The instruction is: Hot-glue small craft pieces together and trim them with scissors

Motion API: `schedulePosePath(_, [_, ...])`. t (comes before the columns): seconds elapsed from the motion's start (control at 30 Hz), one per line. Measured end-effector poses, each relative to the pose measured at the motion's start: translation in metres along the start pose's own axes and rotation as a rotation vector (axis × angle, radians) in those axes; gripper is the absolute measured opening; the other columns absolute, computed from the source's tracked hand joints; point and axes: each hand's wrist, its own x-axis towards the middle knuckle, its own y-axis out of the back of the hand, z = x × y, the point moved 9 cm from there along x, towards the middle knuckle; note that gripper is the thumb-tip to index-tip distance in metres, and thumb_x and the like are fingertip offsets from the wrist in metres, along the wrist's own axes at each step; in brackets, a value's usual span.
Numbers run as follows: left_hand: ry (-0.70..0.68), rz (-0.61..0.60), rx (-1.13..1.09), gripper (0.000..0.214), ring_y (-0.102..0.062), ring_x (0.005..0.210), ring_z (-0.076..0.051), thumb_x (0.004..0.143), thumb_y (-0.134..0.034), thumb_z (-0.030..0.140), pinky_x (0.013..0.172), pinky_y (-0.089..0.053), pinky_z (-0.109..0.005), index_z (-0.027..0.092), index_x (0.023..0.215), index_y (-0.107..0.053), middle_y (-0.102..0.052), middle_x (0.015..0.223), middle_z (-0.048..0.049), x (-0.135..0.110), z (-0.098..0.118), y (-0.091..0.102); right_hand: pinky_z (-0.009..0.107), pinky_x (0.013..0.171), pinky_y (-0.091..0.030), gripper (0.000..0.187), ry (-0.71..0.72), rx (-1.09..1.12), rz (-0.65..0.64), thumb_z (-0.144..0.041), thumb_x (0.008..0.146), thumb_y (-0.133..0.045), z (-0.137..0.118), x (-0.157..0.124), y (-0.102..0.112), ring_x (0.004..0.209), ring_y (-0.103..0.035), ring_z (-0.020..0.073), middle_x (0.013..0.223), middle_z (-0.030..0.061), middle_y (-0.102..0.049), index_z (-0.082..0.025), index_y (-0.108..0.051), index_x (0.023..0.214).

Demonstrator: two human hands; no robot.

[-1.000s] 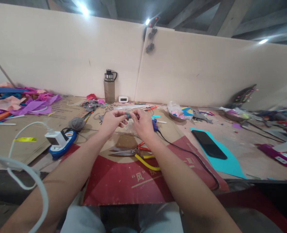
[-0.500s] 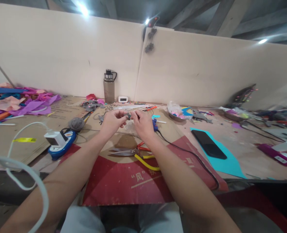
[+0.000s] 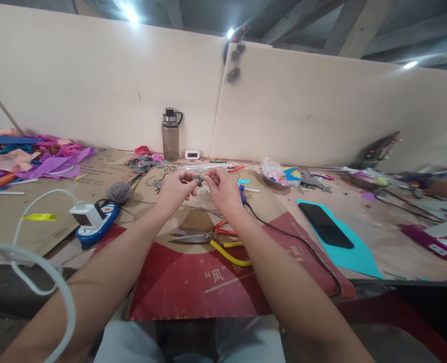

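Observation:
Over the far half of the cardboard sheet (image 3: 163, 297), my left hand (image 3: 177, 190) pinches a small dark grey-green piece (image 3: 200, 180), too small to name. Close beside it, my right hand (image 3: 222, 189) has its thumb and fingertips pressed together at the piece's right side; whether it grips the piece or something finer is hidden. Below the hands lie grey-bladed scissors (image 3: 193, 237) with yellow handles and pliers (image 3: 223, 229) with red handles. A brown lump (image 3: 197, 220) sits just beyond the blades. Behind my right wrist, a blue tool (image 3: 242, 194) trails a black cord.
A blue power strip (image 3: 98, 229) with a white charger and a grey yarn ball (image 3: 119, 192) are at left. A bottle (image 3: 170, 136) stands by the partition. The phone (image 3: 325, 224) rests on turquoise sheet at right. Another person's hand (image 3: 445, 189) shows at the far right.
My right hand has turned slightly and its fingers have shifted at the small piece. My left hand stays nearly still. Another person's hand has come in at the far right.

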Motion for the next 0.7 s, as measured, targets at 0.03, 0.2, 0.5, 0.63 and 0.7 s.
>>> schedulePosePath(0.03, [0.005,-0.006,-0.02,0.017,-0.058,0.047,-0.01,0.069,-0.068,0.028,0.039,-0.039,-0.019,0.014,0.078,-0.063,-0.062,0.061,-0.0021,0.0,0.0,-0.001,0.025,0.062,-0.034,0.015,-0.005,0.0,0.005,-0.031,0.084,-0.047,0.0,0.0,0.0,0.064,-0.046,0.013,0.071,0.0002,-0.055,-0.019,-0.055,0.08])
schedulePosePath(0.2, [0.049,-0.041,-0.188,0.02,-0.064,0.054,-0.014,0.067,-0.069,0.027,0.042,-0.045,-0.02,0.014,0.074,-0.056,-0.061,0.062,-0.0018,0.0,-0.004,-0.008,0.026,0.064,-0.036,0.02,-0.012,-0.017,0.012,-0.033,0.086,-0.044,0.0,0.0,-0.001,0.066,-0.05,0.0137,0.072,0.0018,-0.059,-0.018,-0.056,0.079])
schedulePosePath(0.5, [0.126,-0.074,-0.276,0.024,-0.065,0.057,-0.014,0.067,-0.07,0.031,0.051,-0.052,-0.023,0.013,0.078,-0.059,-0.063,0.067,-0.0024,-0.001,-0.011,-0.012,0.025,0.062,-0.036,0.023,-0.013,-0.039,0.025,-0.036,0.086,-0.046,0.0,-0.001,0.0,0.065,-0.051,0.014,0.072,0.0024,-0.061,-0.019,-0.057,0.077])
schedulePosePath(0.63, [0.139,-0.065,-0.264,0.023,-0.064,0.056,-0.013,0.066,-0.07,0.032,0.052,-0.052,-0.024,0.013,0.075,-0.06,-0.063,0.065,-0.0024,0.0,-0.013,-0.011,0.025,0.061,-0.034,0.023,-0.014,-0.033,0.022,-0.036,0.086,-0.046,-0.001,-0.001,0.0,0.064,-0.051,0.0135,0.071,0.0019,-0.061,-0.019,-0.058,0.076])
schedulePosePath(0.7, [0.141,-0.046,-0.265,0.023,-0.063,0.055,-0.013,0.066,-0.07,0.031,0.052,-0.052,-0.024,0.013,0.074,-0.06,-0.063,0.063,-0.0019,0.0,-0.014,-0.01,0.025,0.06,-0.034,0.025,-0.021,-0.028,0.022,-0.037,0.086,-0.045,-0.001,-0.001,-0.001,0.063,-0.05,0.0132,0.069,0.0016,-0.06,-0.019,-0.058,0.075])
